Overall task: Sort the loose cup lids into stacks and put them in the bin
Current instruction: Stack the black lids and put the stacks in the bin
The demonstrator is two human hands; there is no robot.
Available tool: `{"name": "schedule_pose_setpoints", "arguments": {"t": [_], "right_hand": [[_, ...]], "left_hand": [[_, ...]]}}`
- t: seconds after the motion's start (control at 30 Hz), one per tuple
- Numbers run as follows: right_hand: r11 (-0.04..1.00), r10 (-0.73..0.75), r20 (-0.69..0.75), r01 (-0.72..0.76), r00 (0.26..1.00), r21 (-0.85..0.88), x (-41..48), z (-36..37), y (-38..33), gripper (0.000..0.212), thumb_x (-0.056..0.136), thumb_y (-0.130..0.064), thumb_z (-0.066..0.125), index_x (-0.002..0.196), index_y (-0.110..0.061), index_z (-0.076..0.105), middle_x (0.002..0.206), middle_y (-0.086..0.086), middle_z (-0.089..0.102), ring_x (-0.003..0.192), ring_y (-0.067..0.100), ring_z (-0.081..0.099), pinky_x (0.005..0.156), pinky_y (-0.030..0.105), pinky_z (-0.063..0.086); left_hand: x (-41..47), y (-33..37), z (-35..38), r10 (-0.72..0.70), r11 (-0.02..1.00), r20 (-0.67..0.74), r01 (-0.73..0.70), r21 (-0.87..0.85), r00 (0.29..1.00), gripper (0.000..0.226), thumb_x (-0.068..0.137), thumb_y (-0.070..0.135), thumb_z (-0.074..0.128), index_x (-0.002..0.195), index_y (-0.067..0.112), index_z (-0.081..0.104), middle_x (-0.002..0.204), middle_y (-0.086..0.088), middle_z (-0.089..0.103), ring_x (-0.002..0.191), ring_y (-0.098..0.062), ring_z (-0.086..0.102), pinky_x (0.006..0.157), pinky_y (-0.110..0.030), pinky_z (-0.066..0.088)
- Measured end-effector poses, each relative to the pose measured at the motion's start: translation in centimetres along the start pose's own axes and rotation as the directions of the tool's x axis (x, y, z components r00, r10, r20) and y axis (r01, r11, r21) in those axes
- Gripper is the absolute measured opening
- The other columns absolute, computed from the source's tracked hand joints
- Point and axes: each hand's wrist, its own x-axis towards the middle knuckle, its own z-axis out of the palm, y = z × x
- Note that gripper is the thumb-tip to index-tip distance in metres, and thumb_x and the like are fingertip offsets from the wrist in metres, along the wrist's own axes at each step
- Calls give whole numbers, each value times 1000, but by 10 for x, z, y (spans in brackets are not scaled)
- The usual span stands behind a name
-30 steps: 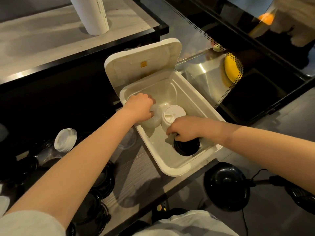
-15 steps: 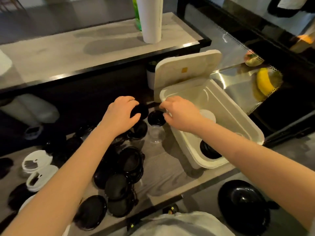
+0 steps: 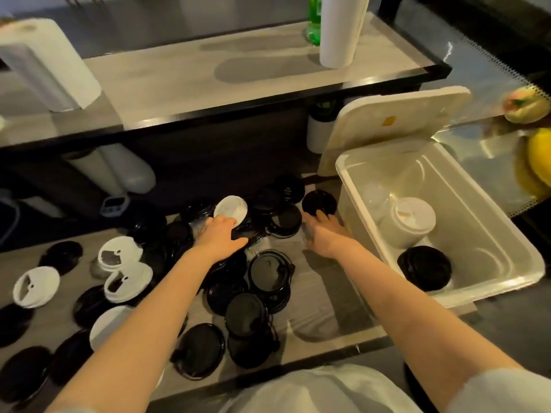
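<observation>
Two piles, a white stack (image 3: 407,220) and a black stack (image 3: 425,271), stood apart in the bin (image 3: 477,248), kept separate by colour. The left hand (image 3: 220,238) lay on the loose lids (image 3: 268,272) with its thumb spread wide. The right hand (image 3: 325,238) was too blurred to tell how its fingers were set.

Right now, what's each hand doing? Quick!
Left hand: at a white lid, grip cannot be told.
Right hand: blurred beside a black lid, cannot be told.

The grey counter (image 3: 322,296) carries scattered black lids (image 3: 269,271), white lids (image 3: 128,281) and the open white bin (image 3: 483,242).

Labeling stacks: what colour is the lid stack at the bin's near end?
Black. The lid stack shows clearest in the head view.
</observation>
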Motion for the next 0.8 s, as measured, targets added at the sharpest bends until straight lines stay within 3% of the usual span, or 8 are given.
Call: {"name": "schedule_pose_setpoints", "arguments": {"t": [0.17,0.23,0.33,0.47,0.53,0.63,0.8], "right_hand": [[994,55,-69,-48,996,102,14,13,2,62,91,-33,53,145,-24,24,145,15,25,124,39,37,97,45,43],[995,50,-109,-40,993,92,12,12,3,56,91,-33,53,142,-22,32,141,13,28,120,37,41,94,42,45],[976,59,-303,9,951,218,5,3,3,50,88,-28,57,135,-19,42,134,11,36,113,34,47,88,35,43],[856,11,-518,260,855,448,-9,-19,-8,67,75,-29,75,134,-18,43,126,4,47,111,22,51,85,27,40],[812,-71,-524,355,848,464,-18,-29,-18,77,70,-30,80,136,-21,40,125,-1,50,113,16,51,87,22,39],[806,-196,-509,434,838,403,-29,-35,-36,85,68,-30,82,139,-23,36,128,-3,51,115,13,51,89,23,42],[793,-371,-509,550,777,262,-42,-32,-60,83,71,-37,79,140,-20,37,131,-1,51,118,15,51,95,30,46]], "left_hand": [[13,4,1,38,999,15,-37,-36,999,58,90,40,56,139,14,39,142,-9,37,134,-28,27,105,-40,33],[20,10,2,65,990,16,-63,-126,998,57,90,37,57,139,13,40,142,-9,37,134,-27,29,106,-39,33],[27,25,5,69,940,-42,-79,-331,997,50,91,31,57,135,12,45,139,-7,42,128,-23,40,101,-33,36],[23,49,6,-13,701,-23,-8,-713,1000,37,94,29,53,128,13,52,124,-3,56,111,-15,53,83,-21,44],[16,53,6,-8,559,57,52,-828,998,34,95,32,50,124,15,54,119,-1,60,108,-15,57,87,-28,47],[4,47,6,38,449,112,83,-890,993,30,95,32,51,117,14,59,108,-8,66,99,-20,64,91,-39,50],[-21,22,6,25,290,132,119,-950,991,19,94,21,54,109,11,58,98,-8,66,91,-19,63,89,-38,49]]}}
